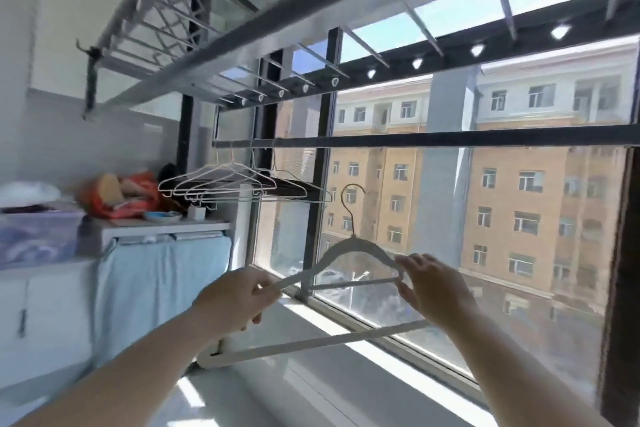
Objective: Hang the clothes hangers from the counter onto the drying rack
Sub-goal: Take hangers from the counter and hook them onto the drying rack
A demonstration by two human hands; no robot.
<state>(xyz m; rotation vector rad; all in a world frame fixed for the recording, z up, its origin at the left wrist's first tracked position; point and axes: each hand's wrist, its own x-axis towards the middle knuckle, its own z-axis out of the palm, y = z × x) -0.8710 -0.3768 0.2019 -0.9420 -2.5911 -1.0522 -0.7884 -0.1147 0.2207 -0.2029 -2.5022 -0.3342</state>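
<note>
Both bare forearms are reaching up from 6 o'clock toward 12. The left hand point(239, 298) is curling shut at 9 o'clock, fingers pinching. The right hand point(429, 284) is sitting at 3 o'clock, fingers bent loosely, tips pointing toward 10 o'clock.
</note>
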